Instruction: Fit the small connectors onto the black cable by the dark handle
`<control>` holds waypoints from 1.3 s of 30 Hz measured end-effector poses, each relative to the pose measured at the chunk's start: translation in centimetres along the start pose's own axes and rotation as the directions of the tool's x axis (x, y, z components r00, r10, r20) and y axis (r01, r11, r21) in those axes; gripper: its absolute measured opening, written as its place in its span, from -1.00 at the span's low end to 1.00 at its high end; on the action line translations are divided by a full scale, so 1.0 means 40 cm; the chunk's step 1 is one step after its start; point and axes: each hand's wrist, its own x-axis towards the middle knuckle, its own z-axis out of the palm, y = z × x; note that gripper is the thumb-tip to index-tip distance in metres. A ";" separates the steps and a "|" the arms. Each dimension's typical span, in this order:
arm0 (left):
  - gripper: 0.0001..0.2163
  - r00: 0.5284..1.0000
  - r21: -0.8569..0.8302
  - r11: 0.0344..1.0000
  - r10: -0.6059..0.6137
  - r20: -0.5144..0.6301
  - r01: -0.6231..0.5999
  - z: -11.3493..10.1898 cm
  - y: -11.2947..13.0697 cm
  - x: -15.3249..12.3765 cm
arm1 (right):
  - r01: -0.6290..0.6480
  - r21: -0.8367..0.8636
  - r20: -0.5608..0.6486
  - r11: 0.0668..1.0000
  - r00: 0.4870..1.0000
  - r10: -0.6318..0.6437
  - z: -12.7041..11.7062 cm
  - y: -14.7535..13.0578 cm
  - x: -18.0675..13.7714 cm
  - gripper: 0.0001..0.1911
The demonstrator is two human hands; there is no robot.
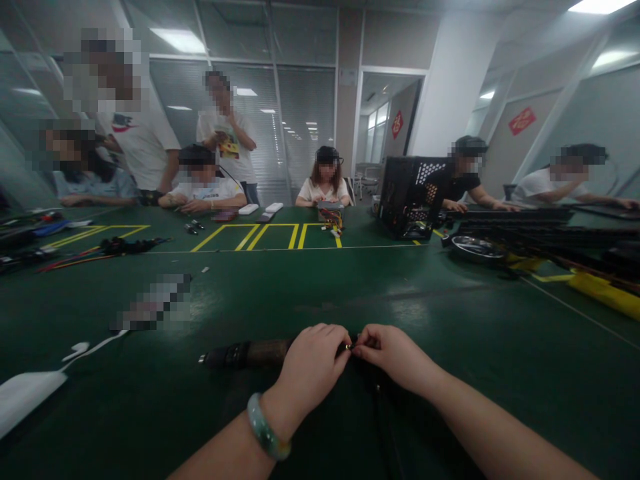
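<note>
Pinching a small metal fitting (347,347) between their fingertips, the left hand (313,371) and right hand (395,357) close on it at the end of a dark sleeved cable (245,354), though the fingers hide most of the fitting. The cable lies along a green mat (125,417) just in front of the person; it looks light and fairly stiff, best held by its thicker sleeve, while the fitting seems tiny, slippery and suited only to a fingertip grip. A jade bangle (265,427) circles the left wrist, and a white cord (95,341) lies well to the left.
</note>
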 end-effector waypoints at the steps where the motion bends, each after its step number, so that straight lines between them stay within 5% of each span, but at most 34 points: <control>1: -0.94 1.000 -0.003 1.000 0.005 -0.002 -0.005 -0.001 0.000 0.000 | 0.002 0.002 -0.001 1.000 1.000 -0.002 0.000 0.000 0.000 -0.85; 39: -0.94 1.000 -0.036 0.999 0.024 -0.015 -0.024 0.007 -0.007 -0.001 | -0.019 -0.034 0.003 0.999 1.000 0.019 -0.005 0.000 -0.004 -0.84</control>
